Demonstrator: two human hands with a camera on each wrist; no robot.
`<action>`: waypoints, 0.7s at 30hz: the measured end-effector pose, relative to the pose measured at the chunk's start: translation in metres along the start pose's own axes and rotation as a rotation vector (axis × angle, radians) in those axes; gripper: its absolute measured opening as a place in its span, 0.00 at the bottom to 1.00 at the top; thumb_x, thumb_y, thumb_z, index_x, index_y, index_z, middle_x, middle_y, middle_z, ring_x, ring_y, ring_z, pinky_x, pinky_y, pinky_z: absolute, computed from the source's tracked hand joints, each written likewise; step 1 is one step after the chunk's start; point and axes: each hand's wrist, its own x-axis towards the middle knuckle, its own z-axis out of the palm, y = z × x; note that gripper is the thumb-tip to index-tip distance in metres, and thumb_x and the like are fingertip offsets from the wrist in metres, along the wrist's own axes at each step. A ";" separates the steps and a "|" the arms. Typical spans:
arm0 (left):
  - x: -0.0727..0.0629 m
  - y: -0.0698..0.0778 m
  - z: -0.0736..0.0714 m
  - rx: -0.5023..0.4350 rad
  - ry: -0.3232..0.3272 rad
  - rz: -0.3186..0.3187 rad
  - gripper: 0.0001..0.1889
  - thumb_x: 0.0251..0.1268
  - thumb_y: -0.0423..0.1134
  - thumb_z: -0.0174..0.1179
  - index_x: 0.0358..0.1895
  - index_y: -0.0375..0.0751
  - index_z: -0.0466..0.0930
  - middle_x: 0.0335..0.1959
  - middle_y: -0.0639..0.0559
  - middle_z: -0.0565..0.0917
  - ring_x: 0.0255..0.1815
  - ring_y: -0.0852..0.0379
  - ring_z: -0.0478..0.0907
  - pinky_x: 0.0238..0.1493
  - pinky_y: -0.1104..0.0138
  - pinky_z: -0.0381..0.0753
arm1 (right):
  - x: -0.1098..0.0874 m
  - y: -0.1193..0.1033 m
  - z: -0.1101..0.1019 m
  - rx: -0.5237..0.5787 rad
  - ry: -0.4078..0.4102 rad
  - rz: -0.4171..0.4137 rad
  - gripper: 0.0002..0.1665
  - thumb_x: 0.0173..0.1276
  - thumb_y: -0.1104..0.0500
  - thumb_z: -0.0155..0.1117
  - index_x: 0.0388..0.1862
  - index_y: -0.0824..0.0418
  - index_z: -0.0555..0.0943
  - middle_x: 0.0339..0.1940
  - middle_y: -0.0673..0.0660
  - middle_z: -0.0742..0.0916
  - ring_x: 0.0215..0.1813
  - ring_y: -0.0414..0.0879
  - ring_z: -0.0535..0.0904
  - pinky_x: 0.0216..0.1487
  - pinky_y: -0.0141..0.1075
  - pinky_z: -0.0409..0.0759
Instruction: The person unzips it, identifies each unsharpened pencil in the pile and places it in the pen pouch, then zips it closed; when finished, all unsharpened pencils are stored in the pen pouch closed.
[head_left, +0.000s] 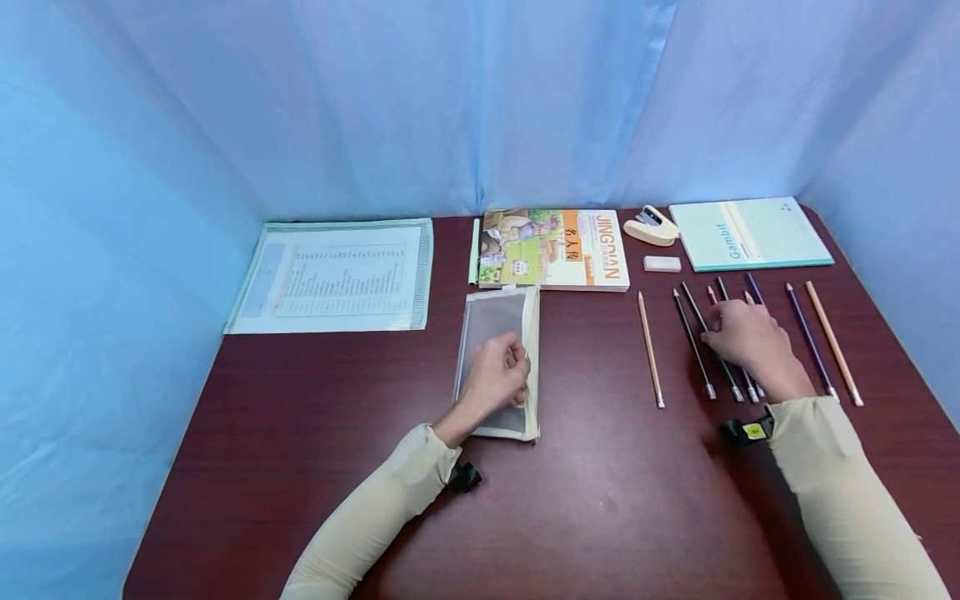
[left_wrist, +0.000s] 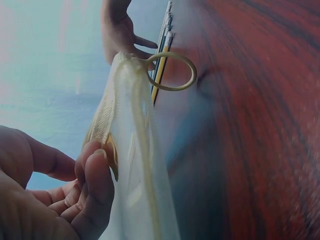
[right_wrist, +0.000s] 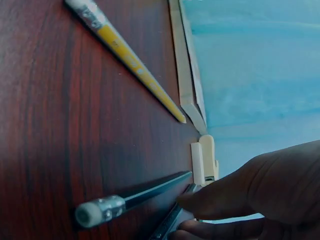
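Note:
My left hand (head_left: 497,372) lies over a translucent zip pouch (head_left: 487,321) with a cream edge. Thumb and finger pinch the pouch at its zipper edge (left_wrist: 102,120), where a small tan tab shows; a cream ring (left_wrist: 192,75) sticks out at the far end. On the right, my right hand (head_left: 750,337) reaches down among several pencils and covers parts of them. Its thumb and fingers pinch a black pencil (right_wrist: 167,222). Another black pencil (head_left: 693,342) with a white eraser lies just left of it, and a natural-wood pencil (head_left: 650,350) farther left.
Behind the pouch lie a book (head_left: 555,250) and a pale green pen (head_left: 474,250). A stapler (head_left: 652,227), white eraser (head_left: 662,264) and notebook (head_left: 780,233) line the back right. A mesh folder with a printed sheet (head_left: 337,279) is at left. Blue curtains (head_left: 375,100) surround the table.

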 end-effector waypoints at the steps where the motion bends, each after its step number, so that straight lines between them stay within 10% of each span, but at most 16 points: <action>1: 0.000 0.000 0.000 0.001 -0.001 -0.001 0.05 0.65 0.27 0.53 0.30 0.34 0.75 0.13 0.47 0.79 0.07 0.63 0.74 0.10 0.65 0.81 | 0.001 -0.001 0.000 -0.011 -0.007 0.000 0.14 0.61 0.61 0.62 0.43 0.70 0.80 0.33 0.68 0.82 0.32 0.60 0.78 0.23 0.47 0.74; 12: 0.001 -0.001 -0.001 0.015 -0.012 -0.008 0.06 0.66 0.27 0.53 0.30 0.34 0.74 0.13 0.49 0.78 0.07 0.63 0.74 0.09 0.68 0.79 | 0.009 -0.005 0.003 -0.049 -0.016 -0.058 0.01 0.46 0.69 0.56 0.21 0.66 0.76 0.22 0.66 0.79 0.25 0.59 0.73 0.23 0.48 0.71; 21: 0.001 -0.001 0.000 0.005 -0.018 0.002 0.05 0.65 0.27 0.53 0.30 0.34 0.74 0.13 0.50 0.77 0.07 0.62 0.74 0.10 0.67 0.79 | 0.000 0.002 -0.014 0.069 -0.032 0.019 0.19 0.57 0.60 0.65 0.41 0.75 0.78 0.24 0.61 0.82 0.28 0.52 0.76 0.26 0.34 0.68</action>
